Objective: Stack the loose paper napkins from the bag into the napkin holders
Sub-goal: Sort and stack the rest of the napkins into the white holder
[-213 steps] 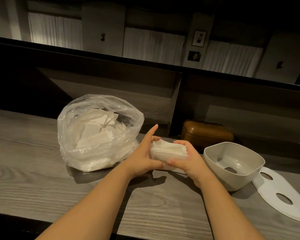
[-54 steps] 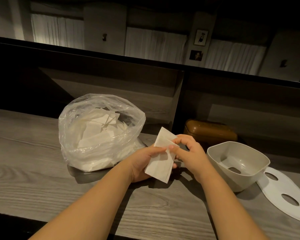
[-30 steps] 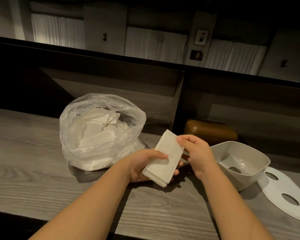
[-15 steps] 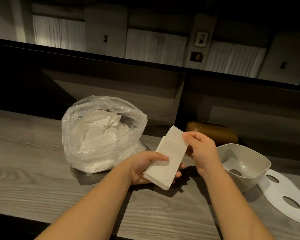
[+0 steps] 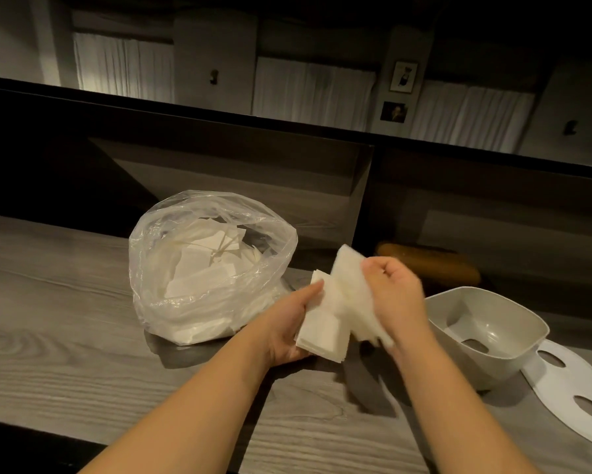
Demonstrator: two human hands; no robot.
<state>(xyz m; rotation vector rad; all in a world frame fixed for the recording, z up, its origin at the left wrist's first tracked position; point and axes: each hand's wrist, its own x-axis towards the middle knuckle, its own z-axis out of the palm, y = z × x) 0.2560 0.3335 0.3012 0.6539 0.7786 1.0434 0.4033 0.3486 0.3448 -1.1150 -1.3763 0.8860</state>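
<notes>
Since half a second ago, my right hand [image 5: 395, 295] has pulled a wad of napkins [image 5: 352, 295] off the top of the stack and swung it down across the front, where before it only pinched the upper corner; the wad is motion-blurred now, so I cannot tell how many sheets it holds. That hand's fingers are curled around the wad's right edge, thumb on the near side. My left hand [image 5: 287, 326] is where it was, cradling the napkin stack [image 5: 321, 331] from below and the left, thumb lying along the stack's upper left edge and fingers curled beneath it, holding it tilted just above the wooden counter [image 5: 65, 336]. The wad overlaps the stack's upper right part. To the right, the grey napkin holder [image 5: 513, 331] sits open side up on the counter, no napkins in it that I can see, and its white lid [image 5: 571, 401] with oval cutouts lies flat just beside it, partly tucked under its edge. Left of my hands, the clear plastic bag [image 5: 202, 268] stands open on the counter, with loose napkins [image 5: 205, 265] heaped inside. Farther back, a brown holder [image 5: 427, 265] rests in the shadow against the dark divider wall [image 5: 492, 206].
</notes>
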